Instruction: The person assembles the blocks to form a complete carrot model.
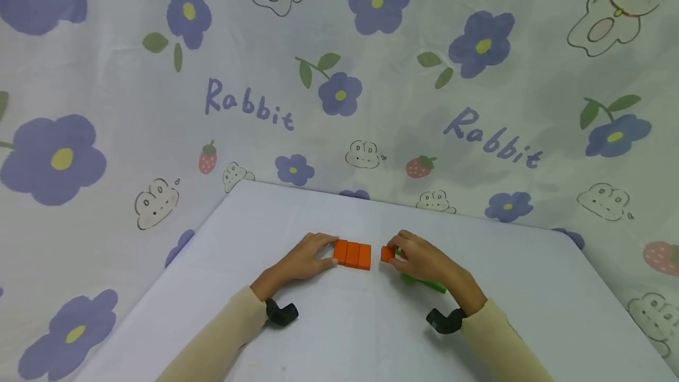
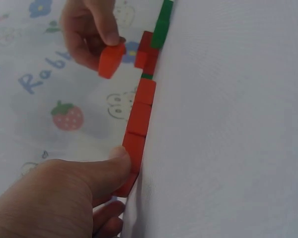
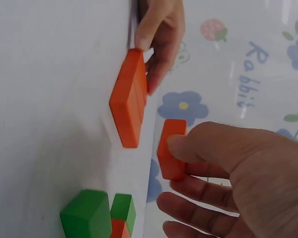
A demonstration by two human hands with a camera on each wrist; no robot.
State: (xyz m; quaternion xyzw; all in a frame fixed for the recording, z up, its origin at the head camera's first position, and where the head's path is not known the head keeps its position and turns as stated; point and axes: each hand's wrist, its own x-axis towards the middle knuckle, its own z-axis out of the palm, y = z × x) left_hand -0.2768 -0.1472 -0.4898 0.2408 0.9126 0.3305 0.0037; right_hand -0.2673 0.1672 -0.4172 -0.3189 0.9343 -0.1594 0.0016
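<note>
Several orange blocks (image 1: 352,254) lie side by side in a row on the white table. My left hand (image 1: 303,257) grips the row's left end between thumb and fingers; in the left wrist view the thumb (image 2: 120,159) lies along the near blocks. To the right of the row, my right hand (image 1: 422,259) pinches a single orange block (image 3: 170,166) between thumb and fingers. A gap separates that block from the row, and in the right wrist view it appears raised off the table.
Green blocks (image 3: 87,214) and another orange-red block (image 3: 119,229) lie by and under the right hand, partly hidden in the head view. A patterned cloth (image 1: 339,134) with flowers and rabbits hangs behind the white table (image 1: 339,335).
</note>
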